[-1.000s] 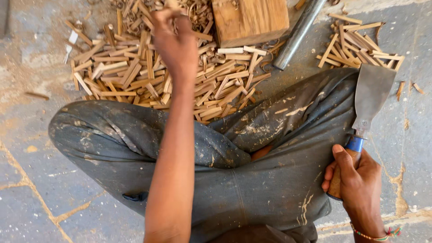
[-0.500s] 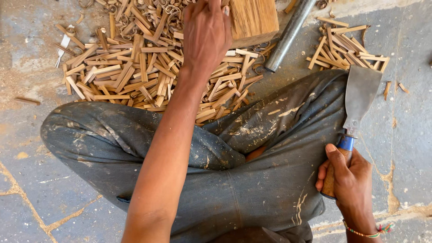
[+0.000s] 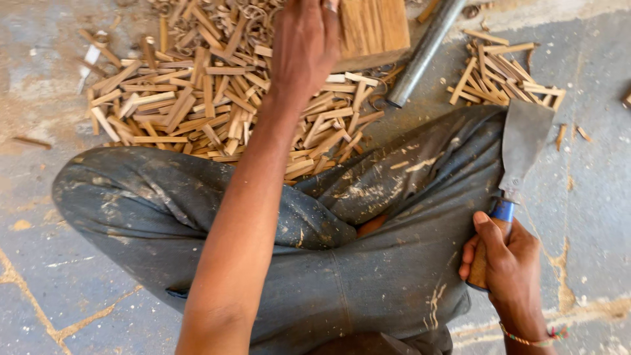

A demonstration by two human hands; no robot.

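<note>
Right hand (image 3: 506, 263) fingers wrap the broad knife's (image 3: 519, 148) handle; left hand (image 3: 303, 46) fingers, grip unclear, meet the wooden block (image 3: 374, 26).

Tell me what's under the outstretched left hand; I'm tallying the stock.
Under the left hand lies the pile of split wooden sticks beside a wooden block. Anything its palm covers is hidden.

A broad flat blade (image 3: 522, 141) on a wooden handle with a blue collar is gripped by the right hand (image 3: 506, 263), the blade lying beyond the grip over the knee. The left hand (image 3: 303, 49) is stretched over a pile of small wooden sticks (image 3: 197, 112), beside a wooden block (image 3: 374, 29). A metal pipe (image 3: 424, 52) is seen between block and blade.
</note>
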